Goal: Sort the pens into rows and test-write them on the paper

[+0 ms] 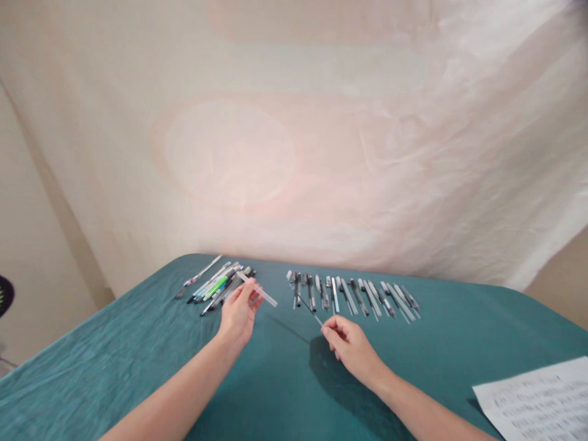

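Note:
My left hand (237,315) pinches a translucent whitish pen barrel (267,297) that slants down to the right. In my right hand (351,348), between thumb and fingers, is a thin pen refill (309,310), its dark tip pointing up and left. The barrel and the refill are apart, both held above the cloth. Just beyond my left hand lies a pile of pens (212,286), one of them bright green. Past my right hand runs a row of pen parts, with dark caps (310,291) and clear barrels (349,296) lying side by side.
A dark green cloth (151,361) covers the table. At the right front corner lies a sheet of paper (542,395) with lines of writing. A pale hanging sheet (321,153) closes off the back, and part of a dark round object (5,296) shows at the left edge.

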`<state>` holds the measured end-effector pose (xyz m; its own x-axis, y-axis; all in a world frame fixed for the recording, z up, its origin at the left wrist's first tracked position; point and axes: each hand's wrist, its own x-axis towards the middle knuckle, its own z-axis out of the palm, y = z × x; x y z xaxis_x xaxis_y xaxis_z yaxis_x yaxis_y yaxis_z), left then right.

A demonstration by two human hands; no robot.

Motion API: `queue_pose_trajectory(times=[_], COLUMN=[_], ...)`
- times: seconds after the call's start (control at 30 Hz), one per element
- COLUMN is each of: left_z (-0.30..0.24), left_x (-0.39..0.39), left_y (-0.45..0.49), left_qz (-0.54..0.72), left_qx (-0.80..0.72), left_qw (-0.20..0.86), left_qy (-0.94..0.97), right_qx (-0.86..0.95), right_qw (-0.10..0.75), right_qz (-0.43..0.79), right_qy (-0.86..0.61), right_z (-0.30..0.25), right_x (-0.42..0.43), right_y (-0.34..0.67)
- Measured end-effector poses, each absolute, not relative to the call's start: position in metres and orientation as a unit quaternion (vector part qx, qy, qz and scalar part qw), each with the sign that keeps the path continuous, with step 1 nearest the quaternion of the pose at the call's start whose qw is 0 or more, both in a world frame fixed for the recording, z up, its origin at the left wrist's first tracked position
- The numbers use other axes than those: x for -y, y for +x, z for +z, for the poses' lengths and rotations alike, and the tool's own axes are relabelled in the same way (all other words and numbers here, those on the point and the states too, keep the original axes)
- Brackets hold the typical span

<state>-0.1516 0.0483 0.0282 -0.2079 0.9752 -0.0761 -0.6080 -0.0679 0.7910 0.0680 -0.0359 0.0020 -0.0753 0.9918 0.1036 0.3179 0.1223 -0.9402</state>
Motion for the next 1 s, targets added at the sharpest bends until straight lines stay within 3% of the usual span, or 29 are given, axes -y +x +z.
queue_pose_trajectory(times=[0.23,0.6,0.87,1.0], left_z=[0.017,0.016,0.037,0.041], left_x=[-0.005,-0.004,-0.057,-0.107], left_y=[-0.102,-0.098,-0.123,-0.134], left_qz=[0.532,0.507,0.440,0.336], left_qx=[-0.390,-0.403,-0.504,-0.583], left_qw=[0.669,0.672,0.524,0.457], left_qy=[0.343,0.359,0.527,0.582], right_qx=[0.581,0.666,0.712,0.722], right_qw=[0.437,0.390,0.338,0.329], right_qz=[0.436,0.356,0.309,0.296], right_qy=[-0.531,-0.527,-0.532,-0.532], right_z=[0.001,0.000,0.002,0.003], right_x=[0.037,0.041,0.047,0.046], right_y=[0.065,0.060,0.061,0.061])
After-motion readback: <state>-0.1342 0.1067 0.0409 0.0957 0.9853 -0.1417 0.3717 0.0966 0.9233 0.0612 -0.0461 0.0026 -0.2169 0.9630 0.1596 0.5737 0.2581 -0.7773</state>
